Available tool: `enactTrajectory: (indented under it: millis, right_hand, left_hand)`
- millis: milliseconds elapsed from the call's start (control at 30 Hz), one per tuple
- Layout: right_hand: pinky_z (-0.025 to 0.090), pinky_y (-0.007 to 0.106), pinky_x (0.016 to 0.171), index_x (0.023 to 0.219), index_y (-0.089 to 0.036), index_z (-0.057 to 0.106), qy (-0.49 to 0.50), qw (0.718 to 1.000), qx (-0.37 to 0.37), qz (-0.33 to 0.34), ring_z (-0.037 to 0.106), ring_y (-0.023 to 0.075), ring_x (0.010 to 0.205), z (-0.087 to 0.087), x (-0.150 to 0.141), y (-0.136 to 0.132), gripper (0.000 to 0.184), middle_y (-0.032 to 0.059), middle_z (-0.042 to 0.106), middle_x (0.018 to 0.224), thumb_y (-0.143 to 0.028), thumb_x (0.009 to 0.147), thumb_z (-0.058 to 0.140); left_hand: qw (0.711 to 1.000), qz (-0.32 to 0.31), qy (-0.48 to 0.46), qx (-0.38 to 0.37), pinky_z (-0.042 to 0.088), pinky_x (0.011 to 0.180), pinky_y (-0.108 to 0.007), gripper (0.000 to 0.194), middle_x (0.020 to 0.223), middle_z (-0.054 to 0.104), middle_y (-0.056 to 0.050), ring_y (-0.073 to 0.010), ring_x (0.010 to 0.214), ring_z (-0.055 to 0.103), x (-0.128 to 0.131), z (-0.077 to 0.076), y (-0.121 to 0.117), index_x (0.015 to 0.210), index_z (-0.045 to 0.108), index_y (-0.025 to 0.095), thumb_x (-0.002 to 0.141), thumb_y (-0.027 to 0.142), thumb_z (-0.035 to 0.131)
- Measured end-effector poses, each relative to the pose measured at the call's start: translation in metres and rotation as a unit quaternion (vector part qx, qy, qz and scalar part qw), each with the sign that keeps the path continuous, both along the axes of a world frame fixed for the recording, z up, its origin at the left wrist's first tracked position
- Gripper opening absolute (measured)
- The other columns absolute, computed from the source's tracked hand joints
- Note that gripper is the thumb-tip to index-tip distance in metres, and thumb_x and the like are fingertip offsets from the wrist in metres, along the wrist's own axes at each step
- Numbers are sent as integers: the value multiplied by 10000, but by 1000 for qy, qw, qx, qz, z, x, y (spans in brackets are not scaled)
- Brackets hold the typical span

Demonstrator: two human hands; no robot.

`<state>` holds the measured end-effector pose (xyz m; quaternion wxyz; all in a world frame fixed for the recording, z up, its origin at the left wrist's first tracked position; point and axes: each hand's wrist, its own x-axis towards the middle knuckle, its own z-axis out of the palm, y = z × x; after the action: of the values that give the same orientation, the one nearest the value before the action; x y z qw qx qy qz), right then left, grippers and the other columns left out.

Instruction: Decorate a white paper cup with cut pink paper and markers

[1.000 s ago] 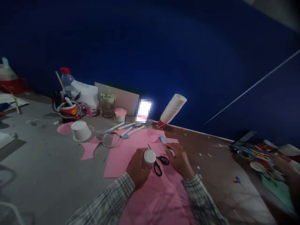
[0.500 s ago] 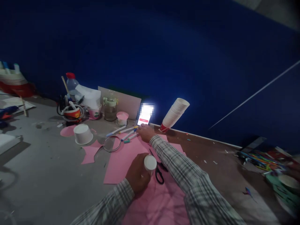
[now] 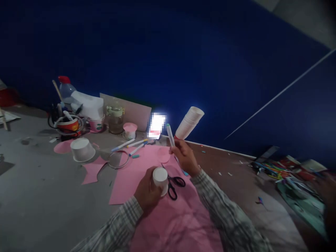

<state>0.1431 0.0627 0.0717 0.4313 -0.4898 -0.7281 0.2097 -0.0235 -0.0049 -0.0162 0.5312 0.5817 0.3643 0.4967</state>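
Observation:
My left hand (image 3: 148,190) is closed around a small white paper cup (image 3: 160,176), its base turned up, over pink paper (image 3: 131,178). Raised above the sheet, my right hand (image 3: 186,156) grips a white marker pen (image 3: 170,135) with a green tip end pointing up. Black-handled scissors (image 3: 173,187) lie on the paper between my hands, their blades partly hidden. Several markers (image 3: 138,148) and a small teal cap (image 3: 135,156) rest at the paper's far left edge, near a clear ring (image 3: 118,159).
A stack of paper cups (image 3: 189,122) leans by a lit phone (image 3: 156,126) at the wall. Leftward stand a glass jar (image 3: 116,120), an upturned white tub (image 3: 82,149) and a cup of tools (image 3: 68,126). Colourful clutter (image 3: 273,169) and a blurred person's hand (image 3: 327,189) are at right.
My right hand has picked up a marker from the group and drawn it back to the right, upright. My left hand still holds the cup. The view has shifted slightly right.

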Motion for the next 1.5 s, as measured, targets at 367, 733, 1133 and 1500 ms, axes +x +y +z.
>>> enactTrajectory:
  millis: [367, 733, 1133, 1500]
  right_hand:
    - [443, 257, 525, 943, -184, 610, 264, 947, -108, -145, 457, 123, 515, -62, 19, -94, 302, -48, 459, 565, -463, 883, 510]
    - [505, 323, 815, 1168, -219, 578, 167, 980, -36, -98, 615, 174, 895, -77, 3, -103, 279, 61, 645, 1036, -244, 932, 430]
    - [489, 365, 750, 1163, -235, 614, 36, 992, 108, -47, 605, 196, 824, -78, -4, -106, 278, 59, 666, 904, -202, 915, 492]
    - [470, 351, 695, 1017, -221, 639, 16, 992, 116, -45, 573, 187, 666, -61, -21, -129, 186, 39, 659, 770, -312, 924, 507]
  left_hand:
    - [993, -92, 30, 73, 474, 903, -435, 522, 1105, 573, -101, -264, 1008, 581, 4, 3, -10, 1260, 496, 213, 746, 261, 575]
    - [951, -2, 170, 256, 434, 995, -479, 478, 1244, 464, -118, -288, 1173, 489, -3, 6, -7, 1190, 551, 211, 726, 104, 505]
    - [988, 21, 30, 149, 422, 1007, -457, 326, 1300, 509, -145, -311, 1206, 493, -6, 13, 1, 1121, 617, 183, 843, 351, 585]
    - [986, -51, -78, 140, 487, 830, -307, 150, 1049, 589, -72, -207, 980, 576, -11, 42, -14, 945, 642, 209, 902, 311, 541]
